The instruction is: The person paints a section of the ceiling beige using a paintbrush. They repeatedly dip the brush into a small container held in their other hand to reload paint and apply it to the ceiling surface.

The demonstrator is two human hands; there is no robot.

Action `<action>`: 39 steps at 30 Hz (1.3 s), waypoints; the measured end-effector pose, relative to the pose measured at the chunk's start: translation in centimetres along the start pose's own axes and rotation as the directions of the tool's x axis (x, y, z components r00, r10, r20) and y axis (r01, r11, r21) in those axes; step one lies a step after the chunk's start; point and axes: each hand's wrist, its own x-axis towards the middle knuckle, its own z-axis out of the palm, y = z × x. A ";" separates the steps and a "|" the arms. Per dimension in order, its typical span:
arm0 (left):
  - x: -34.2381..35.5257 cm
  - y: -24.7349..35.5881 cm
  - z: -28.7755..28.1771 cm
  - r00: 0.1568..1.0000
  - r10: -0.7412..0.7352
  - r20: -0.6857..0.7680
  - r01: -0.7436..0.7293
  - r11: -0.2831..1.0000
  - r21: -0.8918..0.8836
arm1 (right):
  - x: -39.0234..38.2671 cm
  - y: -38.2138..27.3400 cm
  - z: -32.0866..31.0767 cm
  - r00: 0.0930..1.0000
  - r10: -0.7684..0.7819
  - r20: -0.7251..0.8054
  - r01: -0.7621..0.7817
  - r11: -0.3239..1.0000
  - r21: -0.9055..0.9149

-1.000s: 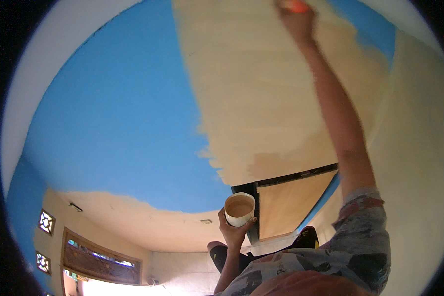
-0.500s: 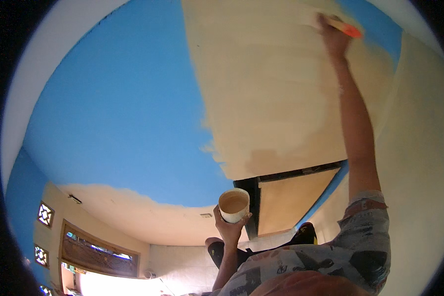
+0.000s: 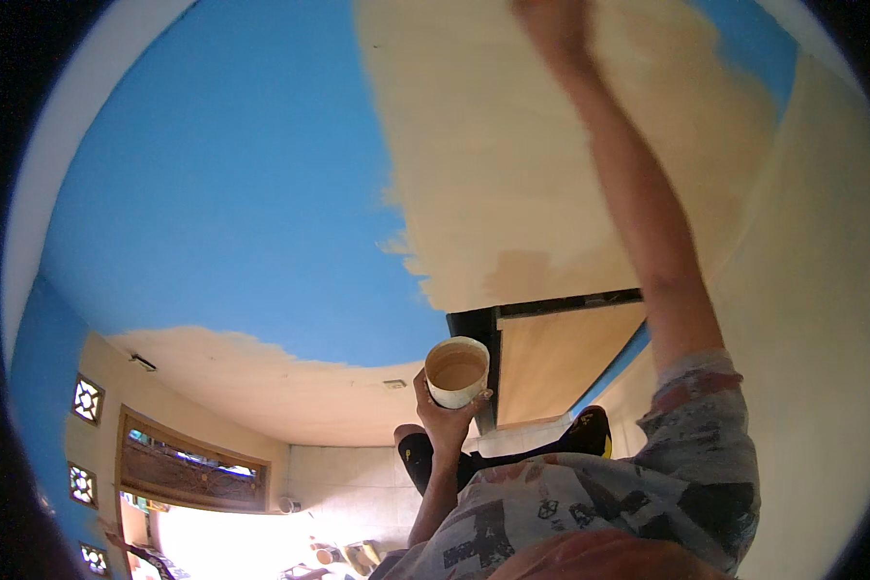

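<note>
My left hand [image 3: 444, 418] is wrapped round a white cup [image 3: 470, 391] of beige paint [image 3: 454, 369], held upright in front of my body. My right arm stretches up along the wall, and my right hand [image 3: 558, 29] is blurred and cut off by the top edge of the view. It looks closed; the paintbrush it gripped a moment ago is out of sight now. Beige paint covers the wall's middle and right part [image 3: 512, 145]. Bright blue [image 3: 222, 193] shows on the left, meeting the beige in a ragged edge, with a smaller blue patch [image 3: 754, 48] at the upper right.
Below the painted area is a light brown door panel [image 3: 565, 367] with a dark frame [image 3: 474, 338]. A pale wall [image 3: 822, 290] rises close on my right. Far left are patterned vent blocks [image 3: 88, 399], a wooden window frame [image 3: 193, 462] and a bright opening [image 3: 232, 541].
My right hand has swept left and upward, taking the brush out of view. The cup in my left hand appears slightly higher, and the whole view has shifted a little.
</note>
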 end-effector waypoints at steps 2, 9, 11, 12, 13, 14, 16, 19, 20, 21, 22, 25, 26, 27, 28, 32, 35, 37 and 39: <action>-0.5 -0.1 -0.6 1.000 0.003 -0.027 -0.003 1.000 0.025 | -2.0 -9.8 0.1 0.999 -0.023 0.046 -0.013 0.748 0.664; -0.8 -0.2 -1.0 0.995 -0.009 -0.097 0.006 0.999 -0.040 | -2.0 -11.1 0.3 0.984 -0.023 0.177 -0.118 0.661 0.741; -0.4 0.2 -0.6 0.996 0.000 -0.084 -0.003 0.999 -0.033 | -1.8 -3.7 1.5 0.988 0.126 -0.090 -0.029 0.720 0.694; -0.4 0.2 -0.7 0.996 0.004 -0.094 -0.006 1.000 -0.017 | -2.3 0.1 0.9 0.972 0.171 -0.160 -0.031 0.769 0.638; -0.6 0.1 -1.0 0.994 0.002 -0.111 -0.001 1.000 0.008 | -3.0 3.6 -0.5 0.958 0.283 -0.034 -0.207 0.773 0.600; -0.3 0.3 -0.5 0.996 0.016 -0.093 -0.015 1.000 0.011 | -2.9 10.9 -0.9 0.929 0.367 -0.043 -0.071 0.292 0.954; 0.2 1.0 0.0 0.999 0.019 -0.030 -0.020 1.000 -0.008 | -4.0 22.3 -5.0 0.905 0.364 -0.220 0.031 0.459 0.888; -0.1 0.8 -0.5 1.000 0.012 -0.008 -0.012 0.999 0.044 | -8.4 21.2 -15.7 0.950 0.227 -0.216 -0.172 0.954 0.245; 0.3 0.7 0.2 0.999 0.025 0.032 -0.026 0.999 0.045 | -10.0 26.7 -17.4 0.884 0.393 -0.254 -0.281 0.879 0.384; 0.3 0.9 0.3 0.999 0.010 0.039 -0.012 0.998 0.058 | -11.6 27.6 -18.6 0.885 0.399 -0.241 -0.314 0.892 0.326; 0.3 1.1 0.4 0.999 0.009 0.048 -0.011 0.999 0.041 | -13.6 27.3 -20.4 0.884 0.406 -0.230 -0.345 0.901 0.263; 0.3 1.7 0.9 0.998 -0.019 0.065 0.018 1.000 0.013 | -20.1 25.4 -22.7 0.835 0.509 -0.210 -0.459 0.853 0.248; 0.3 1.5 0.9 0.996 -0.024 0.081 0.023 1.000 0.011 | -23.1 25.1 -23.1 0.796 0.586 -0.151 -0.520 0.791 0.323; 0.4 1.2 1.2 0.995 -0.025 0.097 0.025 1.000 0.002 | -25.7 23.7 -22.8 0.626 0.770 -0.119 -0.611 0.580 0.539; 0.4 0.9 1.4 0.994 -0.029 0.106 0.029 1.000 -0.001 | -28.8 21.8 -22.0 0.429 0.903 -0.022 -0.623 0.313 0.717; 0.4 0.7 2.3 0.994 0.004 0.109 -0.005 1.000 0.009 | -42.9 13.7 -18.4 0.254 0.854 0.454 -0.593 -0.233 0.770; 1.1 0.3 2.6 0.990 0.048 0.129 -0.058 0.996 0.073 | -46.6 8.1 -16.9 0.182 0.715 0.675 -0.719 -0.371 0.587; 1.5 0.3 2.7 0.987 0.079 0.137 -0.090 0.993 0.074 | -46.1 7.5 -15.9 0.406 0.679 0.612 -0.855 0.046 0.517; 1.6 1.1 2.4 0.986 0.105 0.129 -0.115 0.991 0.066 | -43.3 6.6 -16.6 0.771 0.445 0.456 -0.605 0.736 0.304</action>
